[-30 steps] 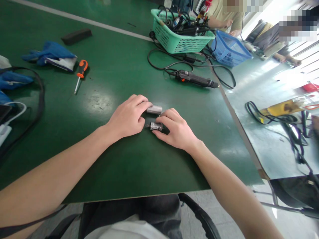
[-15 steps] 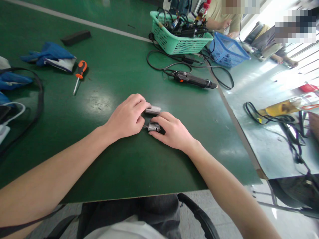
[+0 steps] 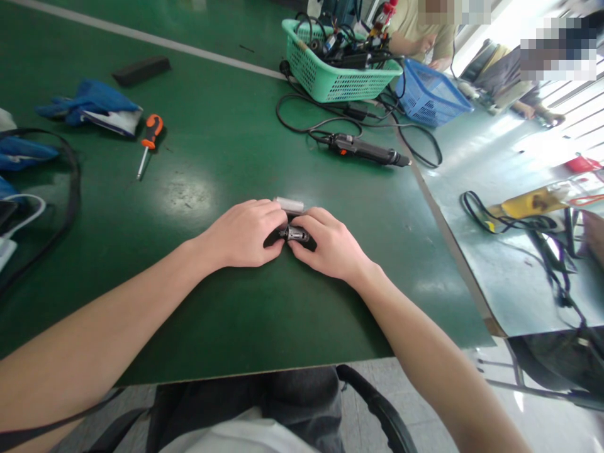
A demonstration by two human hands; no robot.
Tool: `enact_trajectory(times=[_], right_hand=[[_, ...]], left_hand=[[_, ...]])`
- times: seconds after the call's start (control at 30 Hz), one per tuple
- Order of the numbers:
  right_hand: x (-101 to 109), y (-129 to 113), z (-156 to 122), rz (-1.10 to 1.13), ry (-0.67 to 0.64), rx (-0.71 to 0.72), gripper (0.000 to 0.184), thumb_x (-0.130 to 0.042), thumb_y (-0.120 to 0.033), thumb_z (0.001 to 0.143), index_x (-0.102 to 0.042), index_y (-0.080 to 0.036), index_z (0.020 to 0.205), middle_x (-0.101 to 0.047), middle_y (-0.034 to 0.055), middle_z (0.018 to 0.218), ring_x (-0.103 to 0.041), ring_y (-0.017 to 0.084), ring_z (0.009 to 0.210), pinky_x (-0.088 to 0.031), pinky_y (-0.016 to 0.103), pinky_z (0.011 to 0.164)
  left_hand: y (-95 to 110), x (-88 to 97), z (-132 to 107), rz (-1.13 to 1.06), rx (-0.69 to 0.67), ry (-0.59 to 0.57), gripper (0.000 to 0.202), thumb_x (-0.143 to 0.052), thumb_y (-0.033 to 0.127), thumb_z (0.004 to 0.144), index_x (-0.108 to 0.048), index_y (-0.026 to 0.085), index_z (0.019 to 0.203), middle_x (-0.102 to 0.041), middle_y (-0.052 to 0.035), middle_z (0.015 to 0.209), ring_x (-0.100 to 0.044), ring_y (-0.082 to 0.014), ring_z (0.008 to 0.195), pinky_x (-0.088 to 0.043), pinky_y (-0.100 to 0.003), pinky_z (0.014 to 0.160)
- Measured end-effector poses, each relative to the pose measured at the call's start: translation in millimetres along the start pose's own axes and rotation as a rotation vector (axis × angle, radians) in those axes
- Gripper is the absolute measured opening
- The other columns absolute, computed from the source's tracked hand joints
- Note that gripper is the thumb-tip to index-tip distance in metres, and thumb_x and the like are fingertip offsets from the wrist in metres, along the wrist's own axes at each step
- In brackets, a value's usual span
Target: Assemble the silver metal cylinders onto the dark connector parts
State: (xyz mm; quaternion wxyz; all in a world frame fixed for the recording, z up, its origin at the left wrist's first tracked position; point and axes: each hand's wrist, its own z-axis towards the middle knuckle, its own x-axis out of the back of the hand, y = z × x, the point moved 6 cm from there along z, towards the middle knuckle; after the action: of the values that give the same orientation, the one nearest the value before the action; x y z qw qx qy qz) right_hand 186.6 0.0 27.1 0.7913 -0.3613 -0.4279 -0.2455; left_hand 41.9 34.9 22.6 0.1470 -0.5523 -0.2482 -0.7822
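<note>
In front of me a small electric motor (image 3: 297,234), a silvery cylinder with slots in its side, lies low over the green table. My right hand (image 3: 331,244) is closed round its right part, thumb on the near side and fingers on the far side. My left hand (image 3: 250,233) curls in from the left, its thumb and fingertips closed about the motor's left end. A dark gap shows inside that curl, and the fingertips are partly hidden. Just beyond the fingers lies a plain silver metal cylinder (image 3: 289,204), touched by neither grip as far as I can see.
A black electric screwdriver (image 3: 368,151) with its cable lies ahead right. Behind it stand a green basket (image 3: 353,88) of tools and cables and a blue basket (image 3: 431,104). Left are an orange-handled screwdriver (image 3: 151,132), blue gloves (image 3: 101,107) and a dark block (image 3: 141,70). People sit far right.
My left hand has come down and right, from near the silver cylinder onto the motor's left end. The motor has shifted slightly right and away from me, still in my right hand.
</note>
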Motion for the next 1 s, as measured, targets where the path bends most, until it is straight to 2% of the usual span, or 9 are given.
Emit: enact_trajectory(times=[0.53,1.0], right_hand=[[-2.1,-1.5,0.0,0.012,-0.008,0.001,0.016,-0.061,-0.026,0.095,-0.065,-0.023,0.11,-0.068,0.0103,0.11,-0.064,0.027,0.104,-0.056,0.044,0.093],[-1.3,-0.7,0.3,0.011,0.004,-0.004,0.013,-0.061,-0.024,0.093,-0.065,-0.023,0.106,-0.068,0.0095,0.104,-0.064,0.026,0.099,-0.056,0.041,0.089]], left_hand=[[0.2,-1.1,0.8,0.014,-0.036,0.015,0.013,-0.053,0.026,0.092,-0.063,0.019,0.088,-0.067,-0.0072,0.091,-0.063,-0.0215,0.084,-0.05,-0.036,0.079],[-0.1,-1.0,1.2,0.025,-0.018,0.017,0.015,-0.051,0.027,0.093,-0.063,0.018,0.09,-0.068,-0.0075,0.092,-0.063,-0.0222,0.085,-0.051,-0.037,0.08]])
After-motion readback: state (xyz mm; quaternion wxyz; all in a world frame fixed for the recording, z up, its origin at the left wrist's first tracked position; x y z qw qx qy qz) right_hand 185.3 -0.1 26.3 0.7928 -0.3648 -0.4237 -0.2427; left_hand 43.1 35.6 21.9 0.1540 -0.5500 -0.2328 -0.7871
